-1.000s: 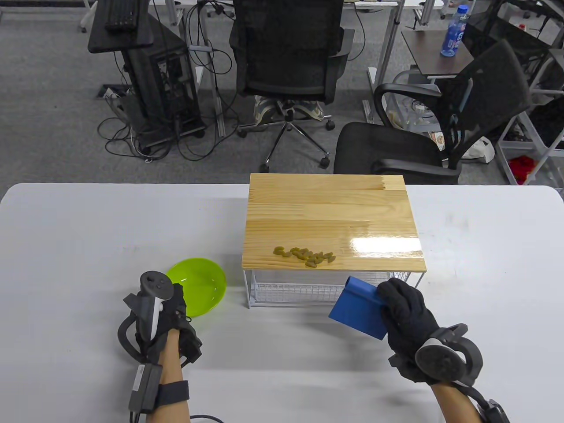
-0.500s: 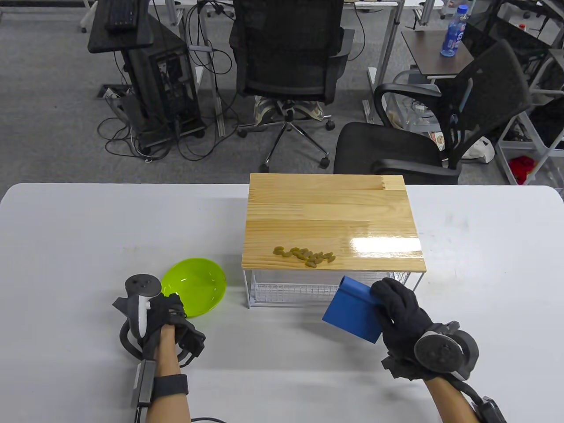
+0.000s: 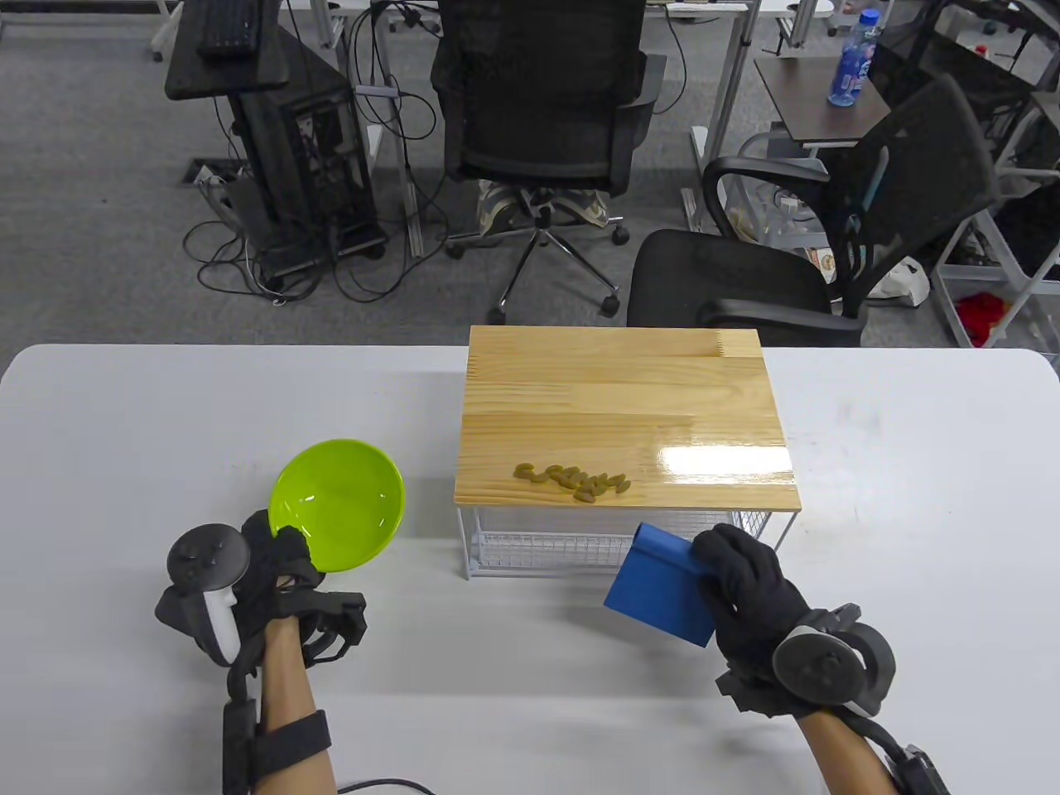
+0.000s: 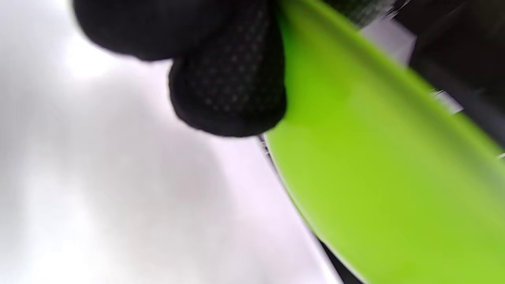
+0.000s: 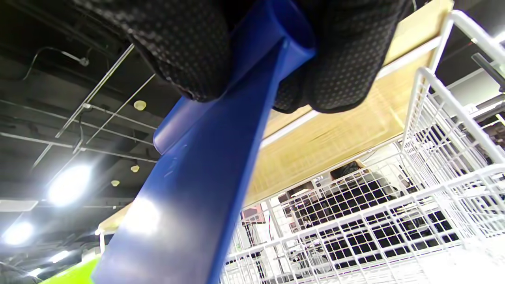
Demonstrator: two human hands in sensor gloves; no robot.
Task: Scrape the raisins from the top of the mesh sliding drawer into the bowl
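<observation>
A: Table view?
B: The left hand [image 3: 273,563] grips the green bowl [image 3: 339,505], tilted. Raisins [image 3: 573,480] lie on the drawer's wooden top [image 3: 621,397]. The right hand [image 3: 749,592] holds the blue scraper [image 3: 658,592].
A: Wrist views?
B: A fingertip [image 4: 229,83] presses the bowl's rim; fingers [image 5: 343,59] pinch the scraper beside the white mesh drawer [image 5: 394,225].

Legible text: none. The clear plastic water bottle with blue cap and blue label [image 3: 854,60], standing on a dark side table beyond the white work table, carries printing too small to read. No lettering, number or brand mark can be made out on any other item in the table view or in either wrist view.
</observation>
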